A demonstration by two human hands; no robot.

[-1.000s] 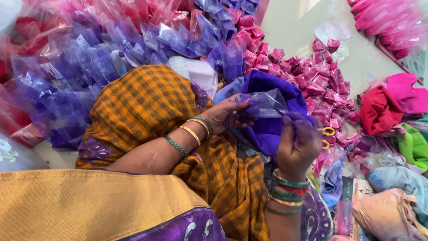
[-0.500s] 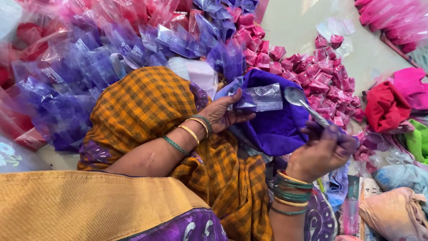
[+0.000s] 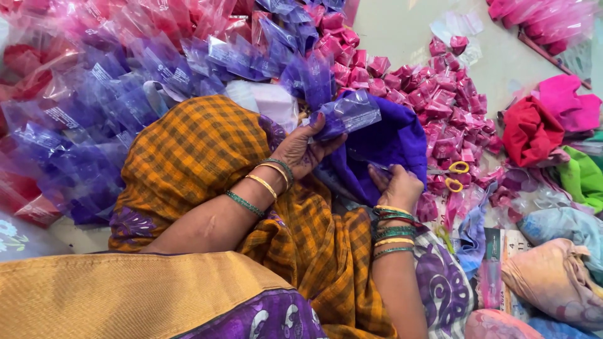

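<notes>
Since a second ago the right hand has been lowered from in front of the purple cloth to its lower edge, just right of the frame's centre, and the long thin thing held up half a second ago is no longer raised. The fingers of that hand are curled together against the cloth; whether anything is pinched under them cannot be told. The left hand has stayed where it was, at the centre of the frame, its fingers clamped on the near end of a clear plastic bag that lies against the upper left edge of the cloth. The cloth itself rests on the lap, over the orange checked fabric, between the two hands. From this it is judged that the work has passed from handling in the air to work down at the cloth's edge, with the bag kept ready beside it. A pair of yellow-handled scissors lies just right of the right hand. Heaps of bagged purple pieces fill the upper left, bagged pink ones the upper middle, and loose red, pink and green cloths the right edge. The surroundings are crowded on every side, and part of the cloth is hidden by the hands.
</notes>
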